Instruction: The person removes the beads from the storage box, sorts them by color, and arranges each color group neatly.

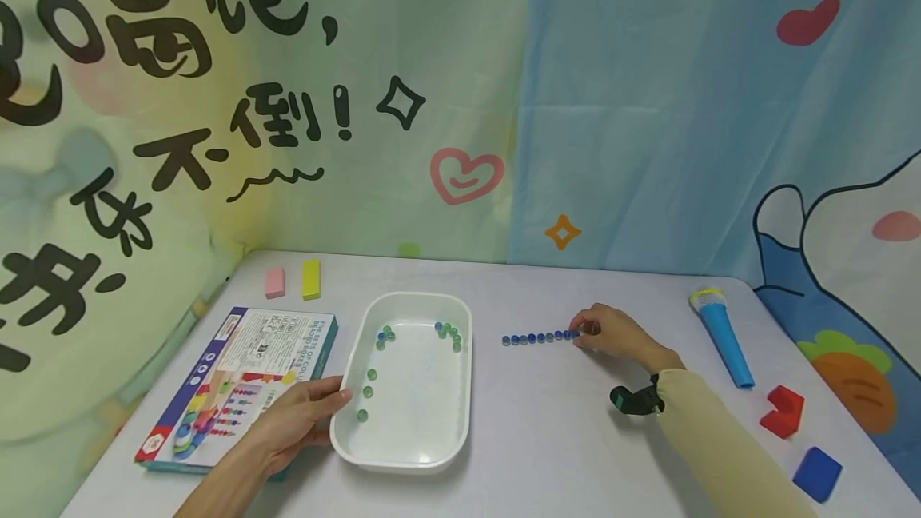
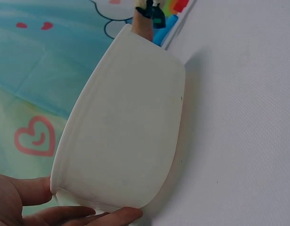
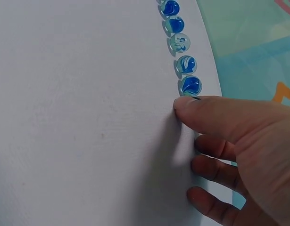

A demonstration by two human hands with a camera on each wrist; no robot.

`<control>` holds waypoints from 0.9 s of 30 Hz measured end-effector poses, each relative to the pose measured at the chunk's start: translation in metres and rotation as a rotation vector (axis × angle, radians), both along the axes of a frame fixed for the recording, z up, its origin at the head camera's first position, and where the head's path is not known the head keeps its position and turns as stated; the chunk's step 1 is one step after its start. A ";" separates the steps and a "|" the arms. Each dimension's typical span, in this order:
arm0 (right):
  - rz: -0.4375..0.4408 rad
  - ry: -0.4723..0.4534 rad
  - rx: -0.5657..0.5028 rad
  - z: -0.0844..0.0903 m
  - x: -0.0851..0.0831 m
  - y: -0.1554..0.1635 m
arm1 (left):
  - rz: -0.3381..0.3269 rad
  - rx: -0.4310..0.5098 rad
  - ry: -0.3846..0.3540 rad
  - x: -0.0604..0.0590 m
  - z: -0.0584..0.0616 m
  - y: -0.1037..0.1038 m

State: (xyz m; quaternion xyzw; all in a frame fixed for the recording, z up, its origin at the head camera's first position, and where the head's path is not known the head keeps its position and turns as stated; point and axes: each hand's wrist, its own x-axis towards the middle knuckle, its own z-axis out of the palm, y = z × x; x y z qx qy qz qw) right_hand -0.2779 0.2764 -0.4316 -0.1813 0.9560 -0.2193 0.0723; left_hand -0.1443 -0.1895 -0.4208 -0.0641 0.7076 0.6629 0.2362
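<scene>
Right hand (image 1: pixel 615 336): rests on the tabletop (image 1: pixel 547 422) right of centre, toward the far edge. Fingers curled; index fingertip (image 3: pixel 182 106) set against the right end of the marble row (image 1: pixel 540 337). The end marble lies under the fingertip, so whether it is pinched cannot be told.

Marble row: blue and clear-blue marbles in a straight line, touching one another, running left from the right hand toward the tray (image 1: pixel 460 390), with a gap between row and tray.

Left hand (image 1: pixel 298 418): at the tray's near-left corner, thumb and fingers curled round the rim, grasping it. Wrist view shows the thumb (image 2: pixel 27 190) on the rim and a finger below the tray's outer wall (image 2: pixel 126 141).

Tray: white, rectangular, at the tabletop's centre. Holds loose marbles (image 1: pixel 449 332), green and blue, mostly at its far end, a few along its left side.

Box (image 1: pixel 237 378): printed, flat, by the left edge, partly under the left hand.

Pink block (image 1: pixel 275 281) and yellow block (image 1: pixel 311 279): far-left corner, side by side.

Blue microphone toy (image 1: pixel 722 334): near the right edge.

Red block (image 1: pixel 783 411) and blue block (image 1: pixel 816 473): near-right corner.
</scene>
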 end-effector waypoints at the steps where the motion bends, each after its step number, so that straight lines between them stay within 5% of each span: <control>1: -0.001 -0.008 0.006 0.000 0.000 0.000 | -0.002 0.002 0.000 0.000 0.000 0.000; 8: 0.034 -0.130 0.094 0.022 -0.010 -0.002 | -0.017 0.013 0.002 -0.001 0.001 0.000; 12: 0.054 -0.096 0.108 0.050 -0.018 -0.025 | -0.019 0.004 0.005 0.000 0.002 0.000; 20: 0.242 0.056 0.040 0.093 -0.015 -0.139 | 0.005 -0.012 -0.010 0.000 0.003 0.001; 27: 0.451 0.005 0.097 0.082 -0.006 -0.233 | -0.010 -0.016 -0.005 -0.001 0.002 0.000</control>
